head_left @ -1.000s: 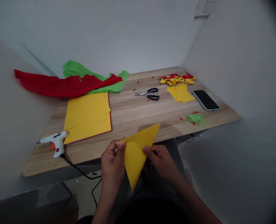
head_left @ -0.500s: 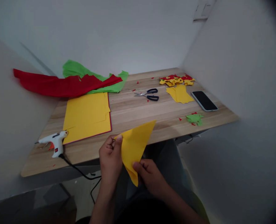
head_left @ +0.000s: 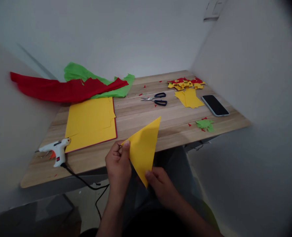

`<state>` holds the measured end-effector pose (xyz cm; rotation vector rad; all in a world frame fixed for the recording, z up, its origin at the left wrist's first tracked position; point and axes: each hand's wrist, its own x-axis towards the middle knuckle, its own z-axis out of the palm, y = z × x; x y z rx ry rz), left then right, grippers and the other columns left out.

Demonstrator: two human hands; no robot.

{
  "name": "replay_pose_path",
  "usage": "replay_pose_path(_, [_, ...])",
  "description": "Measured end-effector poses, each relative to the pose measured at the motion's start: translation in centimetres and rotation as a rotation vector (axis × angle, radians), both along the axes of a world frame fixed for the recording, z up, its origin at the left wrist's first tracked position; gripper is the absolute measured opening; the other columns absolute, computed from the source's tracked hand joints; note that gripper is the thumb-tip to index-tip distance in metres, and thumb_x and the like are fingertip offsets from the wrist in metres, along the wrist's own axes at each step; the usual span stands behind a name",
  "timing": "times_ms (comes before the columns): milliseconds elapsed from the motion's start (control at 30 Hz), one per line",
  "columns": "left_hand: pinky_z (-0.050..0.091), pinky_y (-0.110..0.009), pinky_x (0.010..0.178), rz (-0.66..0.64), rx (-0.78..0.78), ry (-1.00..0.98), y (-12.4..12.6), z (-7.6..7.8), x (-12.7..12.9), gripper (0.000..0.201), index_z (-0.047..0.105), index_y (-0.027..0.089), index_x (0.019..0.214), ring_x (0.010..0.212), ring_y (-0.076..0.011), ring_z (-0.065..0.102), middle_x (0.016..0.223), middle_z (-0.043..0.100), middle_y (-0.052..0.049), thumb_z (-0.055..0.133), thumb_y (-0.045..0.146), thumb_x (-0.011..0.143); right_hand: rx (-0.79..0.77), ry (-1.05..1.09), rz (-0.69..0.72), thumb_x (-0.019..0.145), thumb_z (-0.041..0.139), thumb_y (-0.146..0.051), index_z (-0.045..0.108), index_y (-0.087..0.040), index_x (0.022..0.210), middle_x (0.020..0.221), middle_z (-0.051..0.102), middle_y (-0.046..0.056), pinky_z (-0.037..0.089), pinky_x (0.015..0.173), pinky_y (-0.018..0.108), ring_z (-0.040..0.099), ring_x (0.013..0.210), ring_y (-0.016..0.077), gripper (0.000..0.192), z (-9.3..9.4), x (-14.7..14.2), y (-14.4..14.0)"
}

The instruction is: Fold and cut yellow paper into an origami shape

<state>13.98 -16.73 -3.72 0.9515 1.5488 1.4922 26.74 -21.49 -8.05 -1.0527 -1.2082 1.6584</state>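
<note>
A triangular piece of yellow paper (head_left: pixel 145 145) is stretched between my two hands, just in front of the table's near edge. My left hand (head_left: pixel 118 161) pinches its left corner, thumb on top. Lower down, my right hand (head_left: pixel 160 184) grips the paper near its bottom tip, thumb on the facing side; the other fingers are partly hidden. The paper's third corner points up and to the right. Beyond it on the table lie scissors (head_left: pixel 158 99) with dark handles. Yellow sheets (head_left: pixel 91 121) are stacked over a red edge to the left.
A white glue gun (head_left: pixel 58 151) with a black cord rests at the left edge. Red cloth-like material (head_left: pixel 69 90) overlaps green material (head_left: pixel 126 85) behind. On the right are cut yellow pieces (head_left: pixel 190 98), a red-and-yellow pile (head_left: pixel 185 84), green scraps (head_left: pixel 205 125) and a phone (head_left: pixel 215 105).
The yellow paper has swung more upright and its lower part looks flatter. My right hand has shifted slightly right along its edge; my left hand keeps its hold.
</note>
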Motion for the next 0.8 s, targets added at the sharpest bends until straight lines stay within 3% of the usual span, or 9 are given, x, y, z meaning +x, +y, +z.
replay_pose_path(167, [0.043,-0.019,0.052,0.002,-0.006,0.015,0.0,-1.0,0.3,0.024,0.067,0.017,0.084,0.059,-0.0121,0.059,0.073,0.070,0.000,0.066,0.041,0.086,-0.129,-0.036,0.023,0.088,0.041,-0.076,0.047,-0.020,0.053,0.047,0.041,-0.004,0.028,0.048,0.023,0.038,0.046,0.0099,0.066,-1.0,-1.2,-2.1])
replay_pose_path(267, [0.045,-0.021,0.055,0.058,0.023,-0.035,0.5,-1.5,-0.4,0.026,0.067,0.017,0.088,0.060,-0.0126,0.061,0.074,0.072,0.000,0.067,0.043,0.085,-0.085,-0.020,0.158,0.093,0.043,-0.067,0.046,-0.020,0.054,0.048,0.042,-0.004,0.030,0.050,0.023,0.039,0.047,0.0094,0.061,-1.8,0.0,-3.4])
replay_pose_path(333, [0.049,-0.022,0.059,0.082,0.044,-0.119,0.8,-1.7,-0.9,0.026,0.068,0.018,0.090,0.064,-0.0135,0.064,0.076,0.072,0.000,0.070,0.043,0.083,0.000,-0.071,0.157,0.097,0.041,-0.058,0.046,-0.020,0.055,0.050,0.043,-0.004,0.033,0.052,0.023,0.042,0.049,0.0103,0.057,-2.2,1.4,-3.8])
replay_pose_path(400, [0.051,-0.024,0.063,0.088,0.053,-0.206,1.0,-1.7,-1.2,0.026,0.068,0.018,0.089,0.068,-0.0146,0.066,0.079,0.073,-0.001,0.073,0.042,0.080,0.112,-0.156,0.048,0.100,0.042,-0.047,0.054,-0.020,0.068,0.059,0.049,-0.003,0.039,0.057,0.024,0.050,0.057,0.0122,0.043,-2.4,2.9,-3.6])
replay_pose_path(467, [0.052,-0.024,0.063,0.081,0.041,-0.267,1.1,-1.6,-1.0,0.027,0.067,0.018,0.088,0.067,-0.0150,0.067,0.078,0.073,-0.001,0.075,0.041,0.078,0.282,-0.253,-0.114,0.098,0.049,-0.033,0.059,-0.022,0.103,0.082,0.060,0.002,0.048,0.068,0.027,0.059,0.074,0.0153,0.016,-2.4,4.0,-2.8])
replay_pose_path(533, [0.051,-0.024,0.061,0.071,0.024,-0.289,1.1,-1.6,-0.6,0.027,0.067,0.018,0.088,0.065,-0.0150,0.066,0.076,0.073,-0.001,0.075,0.042,0.078,0.559,-0.395,-0.248,0.092,0.056,-0.018,0.047,-0.030,0.133,0.115,0.057,0.008,0.052,0.086,0.036,0.060,0.101,0.0202,0.043,-2.2,4.5,-1.8])
replay_pose_path(567, [0.051,-0.024,0.060,0.063,0.011,-0.291,1.0,-1.7,-0.3,0.027,0.066,0.018,0.088,0.063,-0.0149,0.066,0.075,0.073,-0.001,0.074,0.042,0.078,0.711,-0.493,-0.294,0.089,0.059,-0.013,0.046,-0.035,0.137,0.128,0.050,0.009,0.050,0.093,0.041,0.056,0.113,0.0232,0.054,-2.1,4.5,-1.3])
replay_pose_path(667, [0.049,-0.024,0.059,0.015,-0.042,-0.288,0.9,-2.0,0.3,0.028,0.065,0.017,0.087,0.062,-0.0148,0.065,0.073,0.072,-0.001,0.073,0.043,0.079,1.009,-0.707,-0.395,0.085,0.065,-0.009,0.066,-0.041,0.117,0.140,0.037,0.005,0.043,0.102,0.049,0.042,0.128,0.0293,0.046,-1.0,4.1,0.1])
replay_pose_path(800, [0.053,-0.028,0.075,-0.020,-0.060,-0.084,0.1,-1.6,0.2,0.028,0.065,0.018,0.094,0.089,-0.0197,0.068,0.098,0.074,-0.007,0.075,0.038,0.076,1.000,-0.583,-0.481,0.085,0.066,-0.014,0.072,-0.031,0.092,0.119,0.055,0.006,0.044,0.097,0.047,0.049,0.113,0.0272,0.019,1.5,3.6,1.4])
